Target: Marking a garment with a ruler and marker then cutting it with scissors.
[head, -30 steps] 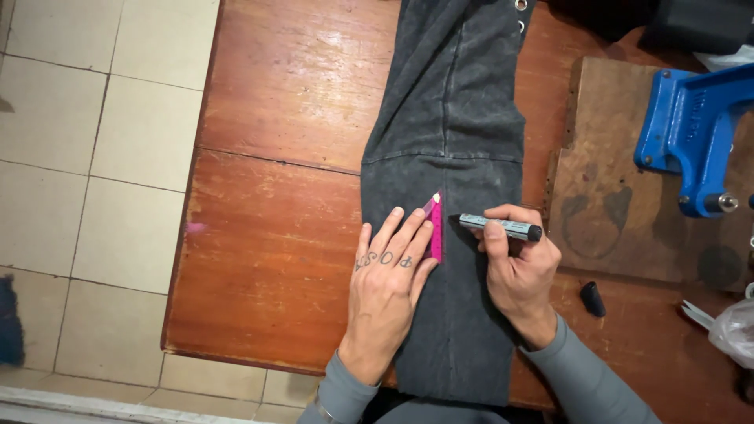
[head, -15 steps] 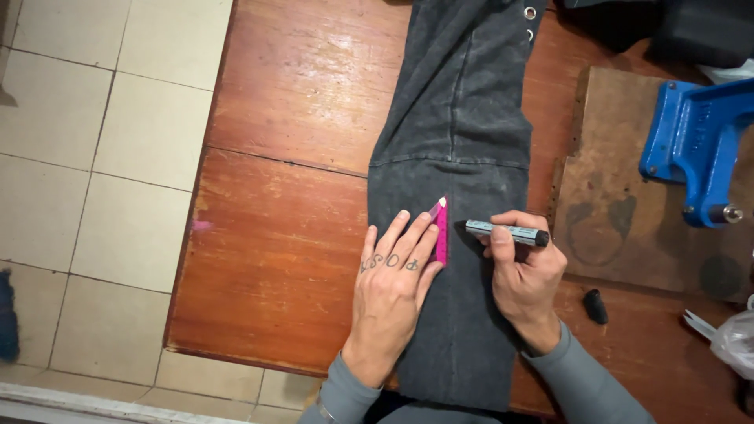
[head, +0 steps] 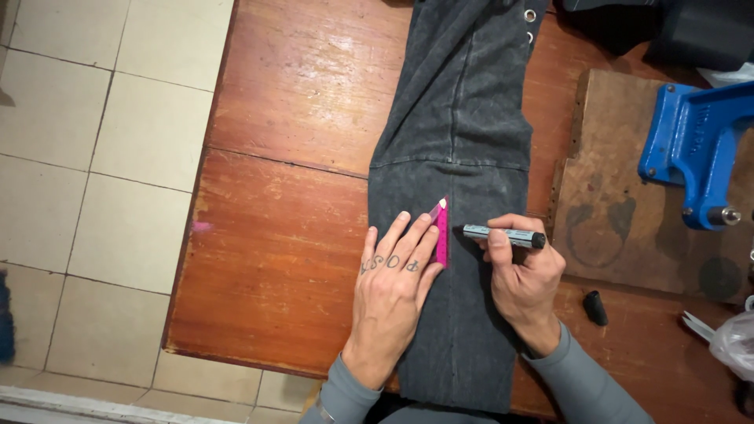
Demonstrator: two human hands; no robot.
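A dark grey garment lies lengthwise down the red-brown wooden table. My left hand presses flat on the cloth, fingers together, pinning a small pink ruler against it. My right hand holds a grey marker level, its tip pointing left toward the ruler's edge, just above the fabric. Both hands rest on the lower half of the garment, below a cross seam.
A blue metal press stands on a worn wooden board at the right. A small black cap lies near my right wrist. A plastic bag sits at the right edge. Tiled floor lies left of the table.
The hands, ruler and marker stay in the same pose on the cloth. Only the camera view has shifted slightly.
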